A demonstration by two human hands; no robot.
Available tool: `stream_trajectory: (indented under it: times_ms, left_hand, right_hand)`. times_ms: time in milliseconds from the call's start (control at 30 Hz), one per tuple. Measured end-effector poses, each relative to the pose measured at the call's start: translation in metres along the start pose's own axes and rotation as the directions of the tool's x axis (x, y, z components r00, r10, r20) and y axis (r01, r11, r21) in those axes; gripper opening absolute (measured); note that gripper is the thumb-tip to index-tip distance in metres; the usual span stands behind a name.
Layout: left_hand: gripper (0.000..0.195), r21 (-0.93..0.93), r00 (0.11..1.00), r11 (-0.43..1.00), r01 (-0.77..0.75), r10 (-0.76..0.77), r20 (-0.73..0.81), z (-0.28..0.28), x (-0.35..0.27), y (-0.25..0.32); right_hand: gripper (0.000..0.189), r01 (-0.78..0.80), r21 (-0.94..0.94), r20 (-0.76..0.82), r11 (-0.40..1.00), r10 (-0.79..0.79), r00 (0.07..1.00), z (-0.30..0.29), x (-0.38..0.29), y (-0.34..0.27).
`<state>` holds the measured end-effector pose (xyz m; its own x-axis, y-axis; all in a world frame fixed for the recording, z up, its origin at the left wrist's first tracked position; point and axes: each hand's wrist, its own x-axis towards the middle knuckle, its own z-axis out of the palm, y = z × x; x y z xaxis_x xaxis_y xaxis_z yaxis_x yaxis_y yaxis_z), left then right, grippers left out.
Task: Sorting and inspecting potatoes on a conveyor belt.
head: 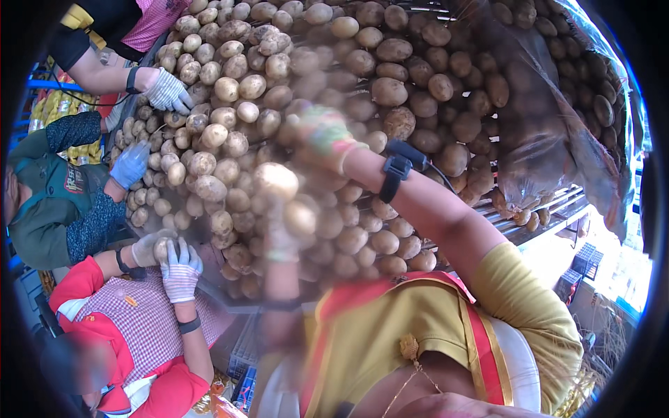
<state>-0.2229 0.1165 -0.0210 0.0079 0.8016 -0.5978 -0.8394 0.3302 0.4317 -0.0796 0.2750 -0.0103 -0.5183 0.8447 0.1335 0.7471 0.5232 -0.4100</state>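
A thick layer of potatoes [389, 91] covers the slatted metal table before me. My right hand [326, 130], in a green, white and red knit glove, reaches over the middle of the pile; it is blurred, and its fingers' hold cannot be made out. Lower down, my left hand [282, 235], also gloved and strongly blurred, is at the pile's near side. Just above its fingers is a bright, pale potato [277, 180], with another blurred potato [300, 217] beside it. Whether the left hand grips either one is not plain.
At the left, a co-worker in a checked apron holds a potato [161, 251]. Other co-workers' gloved hands [168, 91] touch the pile's far left edge. A dark translucent plastic sheet [538, 130] hangs at the right over bare metal slats [564, 201]. Black crates [586, 260] stand beyond.
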Motion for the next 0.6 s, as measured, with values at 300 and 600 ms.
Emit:
stream_trajectory:
  times_ms: [300, 600]
  left_hand:
    - [0.070, 0.393, 0.978, 0.899, -0.195, 0.210, 0.005, -0.011, -0.009, -0.001]
    - [0.064, 0.306, 0.993, 0.945, -0.115, 0.104, 0.051, -0.008, -0.044, -0.007]
  right_hand:
    - [0.039, 0.068, -0.444, 0.491, 0.893, 0.179, 0.853, -0.007, 0.074, -0.026]
    - [0.041, -0.013, -0.334, 0.692, 0.942, 0.255, 0.676, 0.019, 0.081, 0.014]
